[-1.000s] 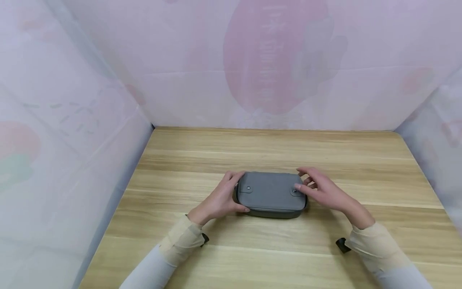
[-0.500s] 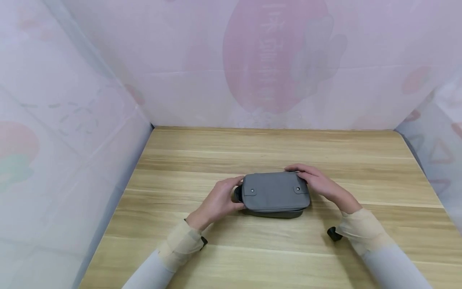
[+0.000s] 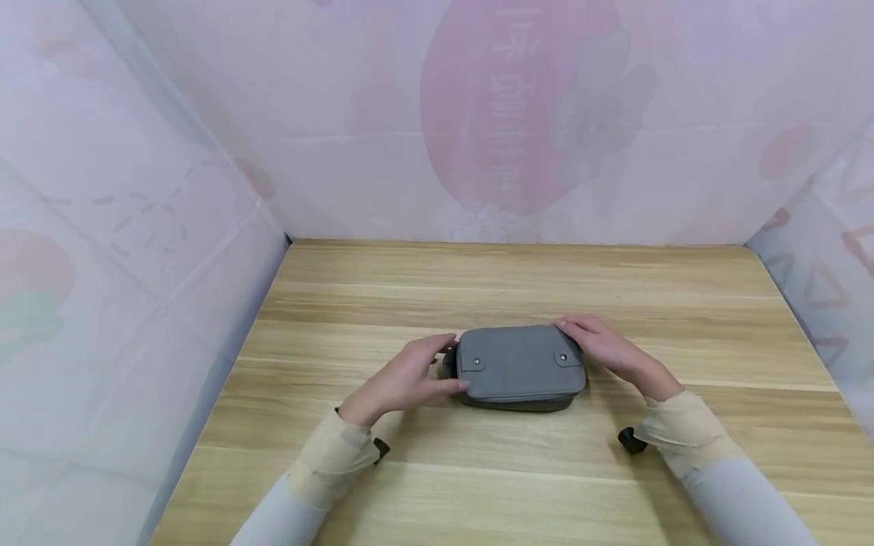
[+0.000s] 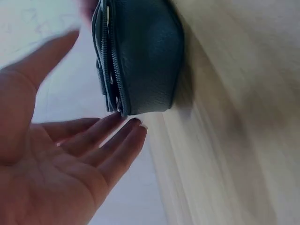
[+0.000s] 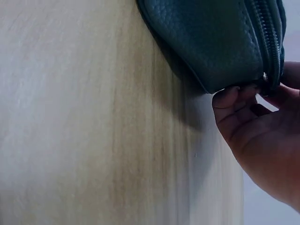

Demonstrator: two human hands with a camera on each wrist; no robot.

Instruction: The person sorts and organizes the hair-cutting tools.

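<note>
A grey zipped pouch (image 3: 519, 364) with two small studs on top lies flat on the wooden table (image 3: 478, 288), near the middle. My left hand (image 3: 410, 375) is at its left end with straight fingers, the thumb touching the front left corner. In the left wrist view the palm (image 4: 70, 154) faces the pouch (image 4: 140, 56) and the fingertips lie just short of its zipper edge. My right hand (image 3: 604, 349) holds the right end. In the right wrist view its fingers (image 5: 234, 108) curl round the pouch's (image 5: 211, 37) corner by the zipper.
Pale pink and white printed sheets wall the table on the left (image 3: 136, 250), back (image 3: 519, 152) and right (image 3: 833, 258). Bare wood lies behind and in front of the pouch. Small black wrist cameras sit under both sleeves.
My right hand has moved from the top of the pouch to its right end and taken hold there. My left hand has drawn back a little and its fingers have straightened.
</note>
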